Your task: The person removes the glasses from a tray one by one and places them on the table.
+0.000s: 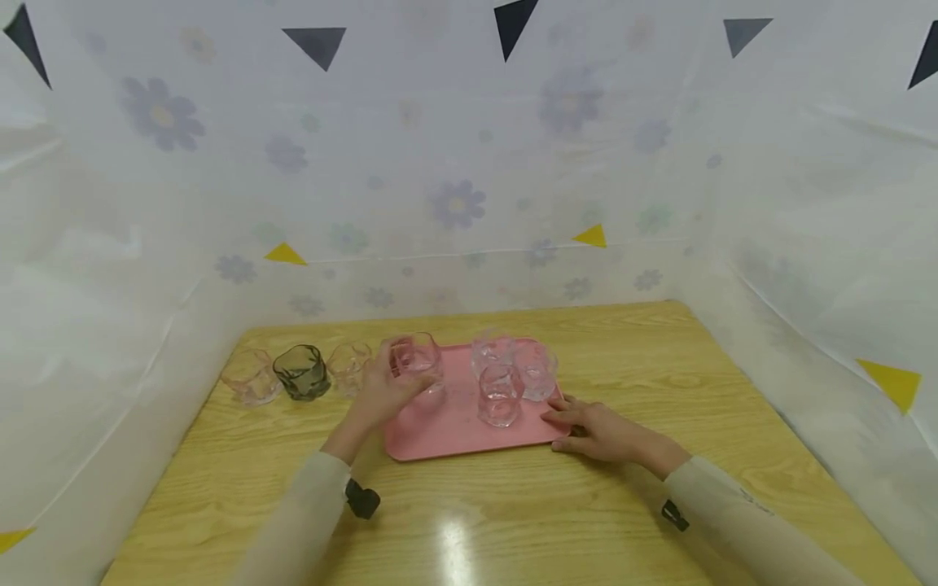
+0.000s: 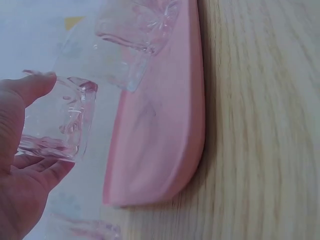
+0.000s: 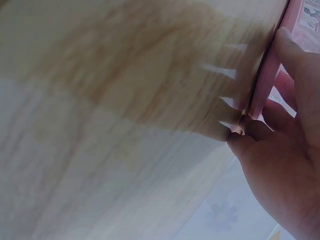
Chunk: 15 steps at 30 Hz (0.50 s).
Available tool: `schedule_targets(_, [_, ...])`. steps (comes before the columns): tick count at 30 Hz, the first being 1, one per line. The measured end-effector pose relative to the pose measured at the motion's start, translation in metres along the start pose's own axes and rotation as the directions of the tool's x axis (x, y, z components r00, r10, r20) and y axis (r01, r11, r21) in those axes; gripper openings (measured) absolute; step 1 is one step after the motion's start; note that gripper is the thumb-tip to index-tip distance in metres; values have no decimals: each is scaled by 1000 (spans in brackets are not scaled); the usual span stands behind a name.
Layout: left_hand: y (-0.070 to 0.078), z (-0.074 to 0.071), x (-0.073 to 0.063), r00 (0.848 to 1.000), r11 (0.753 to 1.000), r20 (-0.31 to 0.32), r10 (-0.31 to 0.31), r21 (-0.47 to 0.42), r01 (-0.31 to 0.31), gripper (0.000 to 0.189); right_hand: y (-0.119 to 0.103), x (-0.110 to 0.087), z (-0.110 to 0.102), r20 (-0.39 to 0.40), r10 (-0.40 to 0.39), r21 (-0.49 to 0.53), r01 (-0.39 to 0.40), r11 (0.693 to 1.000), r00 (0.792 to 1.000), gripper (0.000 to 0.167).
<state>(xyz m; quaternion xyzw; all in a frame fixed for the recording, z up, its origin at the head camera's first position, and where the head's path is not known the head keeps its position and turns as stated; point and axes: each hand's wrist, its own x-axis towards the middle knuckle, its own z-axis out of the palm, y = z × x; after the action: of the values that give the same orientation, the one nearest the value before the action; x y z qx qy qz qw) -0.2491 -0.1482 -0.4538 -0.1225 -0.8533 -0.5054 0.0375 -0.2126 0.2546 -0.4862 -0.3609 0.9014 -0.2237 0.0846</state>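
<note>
My left hand (image 1: 388, 387) grips a clear, wavy-sided drinking glass (image 1: 419, 356) between thumb and fingers, over the left part of the pink tray (image 1: 454, 431). In the left wrist view, this glass (image 2: 62, 120) shows thumb at one side and fingers at the other. Three more clear glasses stand on the tray's right half: a front one (image 1: 501, 397), a back one (image 1: 491, 350) and a right one (image 1: 541, 378). My right hand (image 1: 597, 430) touches the tray's right edge near the front corner. In the right wrist view, its fingers rest along the tray rim (image 3: 270, 70).
Left of the tray, a pinkish glass (image 1: 252, 378), a smoky dark glass (image 1: 301, 373) and a pale clear glass (image 1: 348, 366) stand in a row on the wooden table (image 1: 469, 521). White flower-patterned sheeting (image 1: 454, 163) encloses the table's back and sides.
</note>
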Motion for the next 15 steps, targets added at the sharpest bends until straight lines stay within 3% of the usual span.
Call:
schedule_targets(5, [-4, -20, -13, 1000, 1000, 0, 5, -3, -5, 84, -1, -1, -1, 1, 5, 2, -5, 1000, 1000, 55])
schedule_targets(15, [-23, -55, -45, 998, 999, -58, 30, 28, -29, 85, -1, 0, 0, 4, 7, -3, -7, 1000, 1000, 56])
